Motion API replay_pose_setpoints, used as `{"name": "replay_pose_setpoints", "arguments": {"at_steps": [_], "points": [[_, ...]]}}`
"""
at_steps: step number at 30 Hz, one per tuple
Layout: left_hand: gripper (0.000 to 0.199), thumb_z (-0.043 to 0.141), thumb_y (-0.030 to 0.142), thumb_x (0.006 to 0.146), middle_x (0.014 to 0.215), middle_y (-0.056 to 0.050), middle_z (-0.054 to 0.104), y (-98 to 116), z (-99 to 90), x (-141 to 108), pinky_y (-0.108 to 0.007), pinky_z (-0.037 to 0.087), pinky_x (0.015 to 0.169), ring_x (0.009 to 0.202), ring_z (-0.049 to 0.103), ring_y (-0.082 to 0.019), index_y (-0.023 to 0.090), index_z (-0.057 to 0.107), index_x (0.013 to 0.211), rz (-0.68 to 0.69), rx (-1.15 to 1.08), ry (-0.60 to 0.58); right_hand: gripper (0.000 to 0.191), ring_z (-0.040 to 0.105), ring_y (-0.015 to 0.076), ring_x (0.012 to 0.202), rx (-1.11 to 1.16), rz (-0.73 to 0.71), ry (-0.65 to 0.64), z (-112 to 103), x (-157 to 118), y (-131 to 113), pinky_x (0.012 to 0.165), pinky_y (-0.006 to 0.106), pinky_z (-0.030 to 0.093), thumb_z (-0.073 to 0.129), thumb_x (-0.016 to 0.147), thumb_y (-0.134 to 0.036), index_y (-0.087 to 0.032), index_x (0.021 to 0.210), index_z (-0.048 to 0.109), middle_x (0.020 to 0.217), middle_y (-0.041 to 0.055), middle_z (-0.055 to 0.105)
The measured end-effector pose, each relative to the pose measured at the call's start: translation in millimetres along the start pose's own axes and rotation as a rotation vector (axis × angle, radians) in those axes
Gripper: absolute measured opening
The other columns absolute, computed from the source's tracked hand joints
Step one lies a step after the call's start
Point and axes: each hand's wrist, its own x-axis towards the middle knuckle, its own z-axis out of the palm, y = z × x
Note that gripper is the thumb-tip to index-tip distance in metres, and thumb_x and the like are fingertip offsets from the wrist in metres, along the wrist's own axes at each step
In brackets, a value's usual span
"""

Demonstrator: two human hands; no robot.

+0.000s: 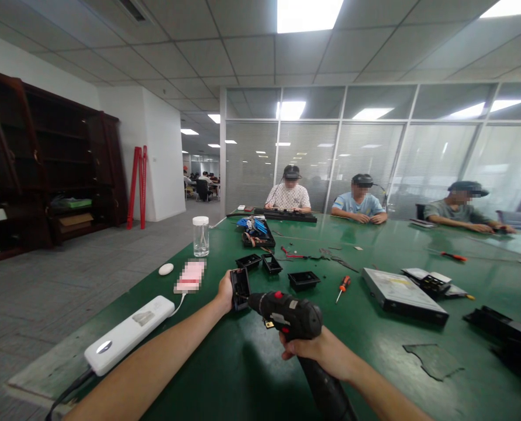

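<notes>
My left hand (226, 292) grips a small black plastic housing (241, 287) by its left side, tilted up off the green table with its hollow face toward the drill. Wrapped round the handle of a black cordless drill (293, 316) is my right hand (310, 349). The drill points left, its tip at the housing's right edge; whether the bit touches a screw I cannot make out. Just beyond lie similar black housings, one at the left (248, 261), one in the middle (271, 264) and one to the right (303, 280).
An orange screwdriver (344, 285), a flat metal drive (403, 295) and a clear broken sheet (433, 359) lie to the right. A white power strip (129, 333), a phone (190, 276) and a lidded jar (201, 237) stand along the left. Several people sit across the table.
</notes>
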Motion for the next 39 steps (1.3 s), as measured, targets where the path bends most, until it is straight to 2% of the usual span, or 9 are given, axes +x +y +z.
{"name": "replay_pose_setpoints", "arguments": {"at_steps": [6,19,27,39], "points": [[0.02,0.049,0.034,0.067,0.047,0.001,0.05,1.2,0.9,-1.2,-0.024,0.039,0.04,0.038,0.047,-0.012,0.015,0.054,0.064,0.05,0.021,0.001,0.021,0.056,0.0168,0.07,-0.008,0.006,-0.007,0.5,-0.4,-1.3,0.072,0.033,0.046,0.057,0.064,-0.019,-0.015,0.085,0.056,0.078,0.0004,0.054],[0.02,0.049,0.035,0.067,0.047,0.002,0.05,1.1,0.6,-0.5,-0.025,0.04,0.041,0.038,0.048,-0.012,0.015,0.053,0.063,0.017,0.025,-0.008,0.022,0.056,0.0167,0.068,-0.059,0.017,0.012,0.8,-0.6,-1.3,0.069,0.031,0.045,0.058,0.063,-0.02,-0.015,0.085,0.056,0.078,0.0008,0.055],[0.02,0.049,0.034,0.067,0.048,0.001,0.051,0.9,0.3,-0.5,-0.026,0.04,0.042,0.038,0.048,-0.013,0.015,0.054,0.065,0.032,0.02,0.013,0.017,0.056,0.0156,0.067,-0.041,0.016,0.012,2.8,-1.1,-6.7,0.069,0.03,0.044,0.056,0.064,-0.015,-0.015,0.081,0.056,0.076,-0.0005,0.054],[0.02,0.05,0.034,0.066,0.048,0.002,0.051,0.4,-1.2,2.3,-0.025,0.04,0.042,0.039,0.049,-0.013,0.015,0.054,0.064,0.058,0.04,-0.016,0.018,0.056,0.0162,0.068,-0.05,0.005,0.002,1.5,-0.9,-3.2,0.069,0.031,0.044,0.056,0.064,-0.015,-0.014,0.082,0.057,0.076,0.0001,0.055]]}}
